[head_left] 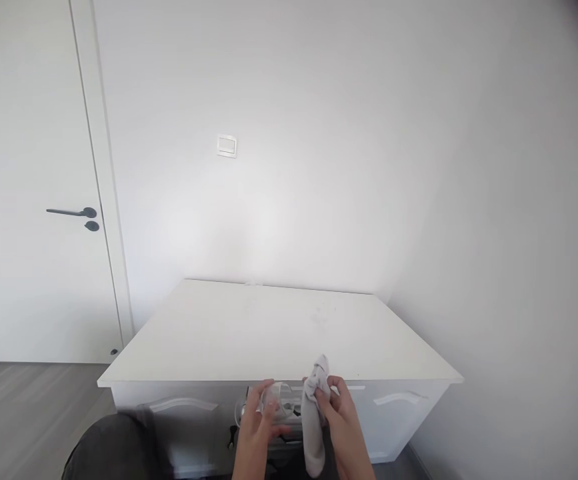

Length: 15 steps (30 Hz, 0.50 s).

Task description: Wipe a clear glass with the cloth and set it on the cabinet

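Right hand [341,417]: pinches cloth [315,413] at its bunched top; long axis vertical, tail hanging.
Left hand [259,427]: wrapped around clear glass [276,399], just left of cloth, level with it, before the white dresser [279,330].

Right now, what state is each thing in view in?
Left hand: closed around a clear glass, tilted on its side.
Right hand: gripping a grey cloth, bunched at the top, hanging below.
Door: shut, handle level.
Dresser: drawers look closed, as far as visible.
Wall switch: position unreadable.
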Tool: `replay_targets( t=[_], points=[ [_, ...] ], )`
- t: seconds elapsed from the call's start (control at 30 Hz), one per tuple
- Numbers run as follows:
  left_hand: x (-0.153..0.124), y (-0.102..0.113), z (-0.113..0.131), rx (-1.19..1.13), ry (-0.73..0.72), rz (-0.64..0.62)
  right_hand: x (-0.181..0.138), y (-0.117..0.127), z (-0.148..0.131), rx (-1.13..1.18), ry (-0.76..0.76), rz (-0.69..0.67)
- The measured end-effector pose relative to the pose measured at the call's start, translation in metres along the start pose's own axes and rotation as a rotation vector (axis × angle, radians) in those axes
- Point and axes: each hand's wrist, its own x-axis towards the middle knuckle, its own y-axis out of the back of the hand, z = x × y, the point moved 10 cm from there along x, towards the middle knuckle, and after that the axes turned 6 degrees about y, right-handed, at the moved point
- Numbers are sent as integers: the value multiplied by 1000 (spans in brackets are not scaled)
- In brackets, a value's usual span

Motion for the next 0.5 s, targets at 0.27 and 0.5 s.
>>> replay_targets(
  t=[0.27,0.5],
  points=[
    [-17,-35,-16,-84,-32,-285,-33,1,14,-61,21,-124],
    [-13,-24,12,-76,-49,-291,-47,7,18,217,-110,-37]
  ],
)
